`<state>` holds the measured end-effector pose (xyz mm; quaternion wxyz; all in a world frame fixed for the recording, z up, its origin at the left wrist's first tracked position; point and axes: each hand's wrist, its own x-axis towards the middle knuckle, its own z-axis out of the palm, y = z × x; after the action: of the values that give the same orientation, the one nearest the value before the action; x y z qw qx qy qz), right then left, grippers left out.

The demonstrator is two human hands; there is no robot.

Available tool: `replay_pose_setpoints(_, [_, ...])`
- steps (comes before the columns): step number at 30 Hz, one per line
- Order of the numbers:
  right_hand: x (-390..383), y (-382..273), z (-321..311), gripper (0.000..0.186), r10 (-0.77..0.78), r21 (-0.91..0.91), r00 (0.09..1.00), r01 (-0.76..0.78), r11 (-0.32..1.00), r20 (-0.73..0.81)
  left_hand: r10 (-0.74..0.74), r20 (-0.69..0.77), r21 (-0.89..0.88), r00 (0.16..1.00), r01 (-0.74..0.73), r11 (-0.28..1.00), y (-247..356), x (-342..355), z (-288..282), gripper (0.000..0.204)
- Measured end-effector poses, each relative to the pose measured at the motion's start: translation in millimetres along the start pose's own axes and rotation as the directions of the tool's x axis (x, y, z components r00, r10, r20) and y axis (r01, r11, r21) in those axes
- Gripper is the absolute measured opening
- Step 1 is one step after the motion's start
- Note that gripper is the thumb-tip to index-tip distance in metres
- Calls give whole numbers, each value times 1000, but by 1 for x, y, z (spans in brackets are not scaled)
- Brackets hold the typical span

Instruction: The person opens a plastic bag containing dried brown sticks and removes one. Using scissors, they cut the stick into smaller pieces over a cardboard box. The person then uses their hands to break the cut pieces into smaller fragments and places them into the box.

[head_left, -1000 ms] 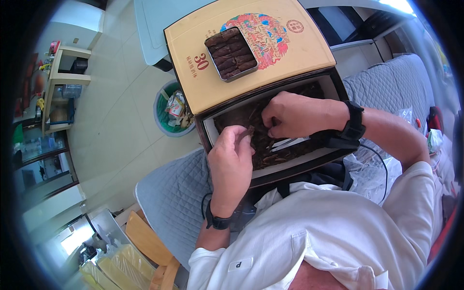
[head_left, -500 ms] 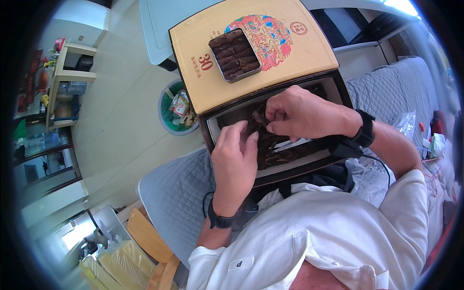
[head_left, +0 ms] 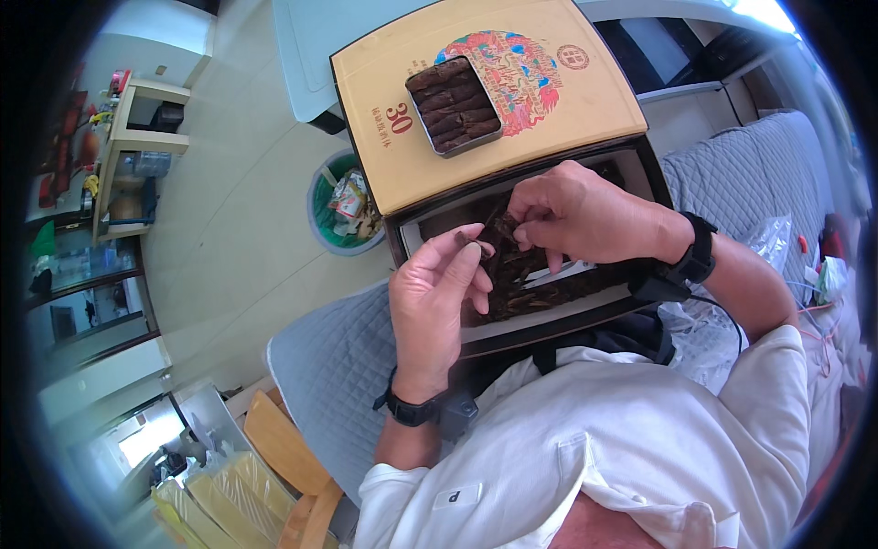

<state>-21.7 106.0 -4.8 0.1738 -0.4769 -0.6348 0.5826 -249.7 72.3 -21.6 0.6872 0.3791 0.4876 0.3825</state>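
Observation:
Over an open dark-edged box [head_left: 651, 165], both my hands work on dark brown, dried leaf-like material. My left hand [head_left: 428, 288] pinches a small brown scrap [head_left: 471, 243] between thumb and index finger, its other fingers curled below. Close by on the right, my right hand [head_left: 599, 220] has its fingertips closed on a crumpled dark brown leaf piece [head_left: 501, 231]. More loose brown leaf scraps [head_left: 526, 300] lie in the box, with a pale, shiny flat item [head_left: 572, 271] partly hidden under my right hand.
The box's yellow lid [head_left: 384, 82] lies beyond the opening, bearing a metal tin [head_left: 455, 105] packed with dark brown rolls. A lined waste bin [head_left: 343, 245] stands on the floor to the left. Grey quilted covers [head_left: 334, 352] flank the box; clear plastic [head_left: 700, 329] lies at right.
My left hand has drawn slightly left and turned, and a brown scrap now shows pinched in its fingertips. My right hand stays nearly in place on the leaf piece.

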Motion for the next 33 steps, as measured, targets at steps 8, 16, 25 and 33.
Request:
replay_pose_setpoints(8, [-2,-5,-3,12,69,129,997,-72,989,31,70,14,-29,997,-70,997,-7,-5,-5,26])
replay_pose_setpoints(16, [-9,-8,-7,16,50,84,999,-49,995,-13,74,78,-31,994,-71,997,-7,-7,-7,23])
replay_pose_setpoints(25, [-22,-18,0,12,-74,28,995,76,997,-61,8,177,-162,984,21,987,-5,-10,7,25])
replay_pose_setpoints(33, [-39,-27,12,10,20,202,995,-1,979,-94,9,209,-62,978,4,998,-8,-10,14,22])
